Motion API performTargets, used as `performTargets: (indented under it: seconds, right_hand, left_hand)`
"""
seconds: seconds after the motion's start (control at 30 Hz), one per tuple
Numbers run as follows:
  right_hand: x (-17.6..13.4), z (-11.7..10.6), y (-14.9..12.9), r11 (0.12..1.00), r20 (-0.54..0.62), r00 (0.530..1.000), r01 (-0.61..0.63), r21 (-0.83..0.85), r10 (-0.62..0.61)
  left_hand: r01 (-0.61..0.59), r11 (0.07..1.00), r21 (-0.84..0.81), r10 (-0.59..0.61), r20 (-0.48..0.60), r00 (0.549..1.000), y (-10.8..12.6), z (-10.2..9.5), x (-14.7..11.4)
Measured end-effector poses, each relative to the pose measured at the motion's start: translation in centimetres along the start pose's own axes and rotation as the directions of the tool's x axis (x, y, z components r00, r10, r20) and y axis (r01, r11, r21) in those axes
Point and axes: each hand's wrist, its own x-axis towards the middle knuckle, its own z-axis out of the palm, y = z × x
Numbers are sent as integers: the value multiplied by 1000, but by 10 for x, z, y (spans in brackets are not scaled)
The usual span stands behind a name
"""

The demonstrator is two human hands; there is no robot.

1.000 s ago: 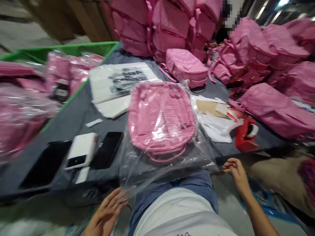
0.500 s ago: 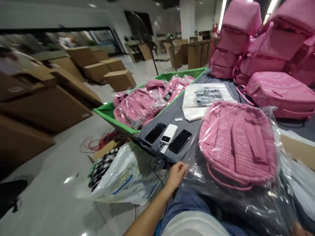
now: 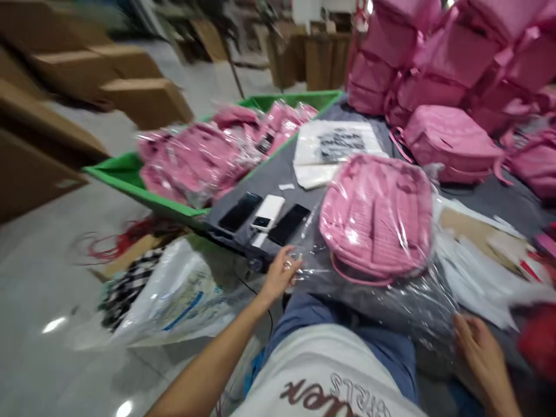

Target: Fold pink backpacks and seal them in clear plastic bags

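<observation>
A pink backpack [image 3: 377, 220] lies inside a clear plastic bag [image 3: 391, 304] on the grey table, close in front of me. My left hand [image 3: 281, 272] pinches the bag's left edge, beside the phones. At the right, my right hand [image 3: 480, 344] grips the bag's near right corner with the thumb and fingers together. Between the hands the loose open end of the plastic hangs toward my lap. The backpack is clear of both hands.
Two dark phones [image 3: 289, 225] and a white power bank [image 3: 268, 212] lie left. Behind are a white printed bag [image 3: 336, 149] and stacked pink backpacks [image 3: 452, 69]. A green-edged bin [image 3: 117, 176] holds bagged backpacks. A white sack [image 3: 174, 289] stands on the floor.
The view has shifted right and down, bringing my right hand fully into sight. The bag's near edge is now stretched between both hands. My left hand keeps its hold.
</observation>
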Motion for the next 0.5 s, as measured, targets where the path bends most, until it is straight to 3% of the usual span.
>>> performTargets:
  seconds: [0.07,0.13,0.23,0.3,0.33,0.4,0.43,0.5]
  right_hand:
    - [-11,-4,0,975,102,986,-145,170,129]
    - [-14,-3,-1,883,154,958,-282,376,241]
    - [-18,-5,4,778,208,942,-335,531,264]
    - [-27,-9,9,828,136,976,-218,517,172]
    - [-32,-11,11,884,58,993,-115,453,100]
    - [-43,-12,14,975,-94,991,108,194,-91]
    - [-47,-13,15,979,-137,972,198,40,-191]
    - [-52,-13,15,929,-128,925,336,-159,-356]
  left_hand:
    - [-18,997,-70,16,-25,1000,-2,-5,1]
    - [13,986,-168,-13,0,1000,-2,-12,4]
    - [118,965,-232,-99,92,991,-4,-26,11]
    - [110,980,-167,-95,99,991,-10,-37,14]
    - [40,995,-92,-33,75,997,-15,-43,15]
    - [-216,964,155,216,16,976,-28,-53,17]
    - [-359,883,301,369,24,929,-34,-57,18]
    - [-577,645,501,592,149,792,-42,-63,19]
